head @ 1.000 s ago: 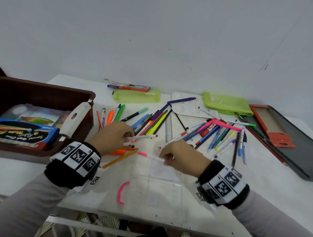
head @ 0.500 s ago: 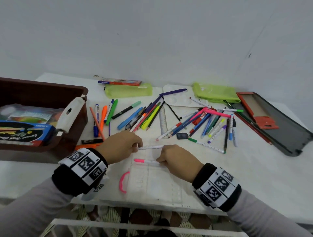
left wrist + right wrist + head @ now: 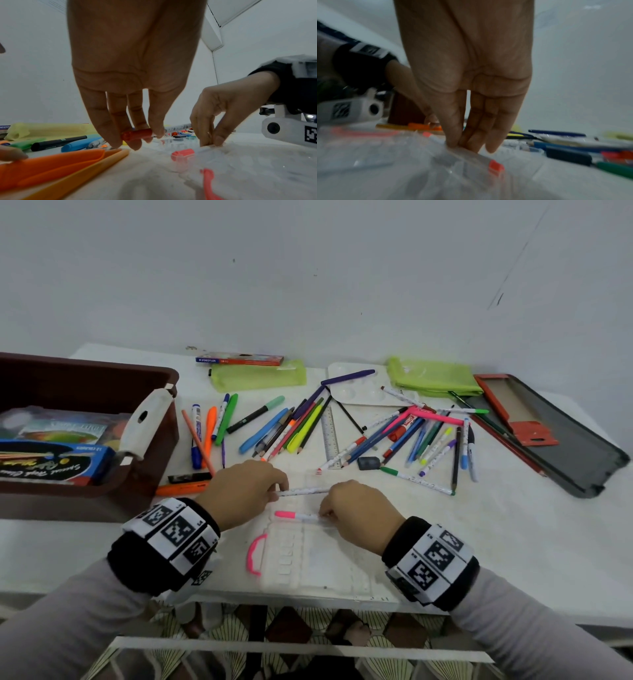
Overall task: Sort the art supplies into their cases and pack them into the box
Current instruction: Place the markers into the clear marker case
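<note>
Both hands' fingers pinch pens over the clear case [image 3: 308, 559]; loose markers [image 3: 301, 426] crowd behind.

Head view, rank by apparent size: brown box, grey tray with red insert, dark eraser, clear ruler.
1. brown box, cut off at the left edge
2. grey tray
3. clear ruler
4. dark eraser

The box sits nearer the camera, which inflates it somewhat.

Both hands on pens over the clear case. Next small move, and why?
Probably press the pink-capped pen down into a slot of the clear case: the right hand pinches it there, lying across the case. The left hand holds a red-capped pen above, likely next.
</note>
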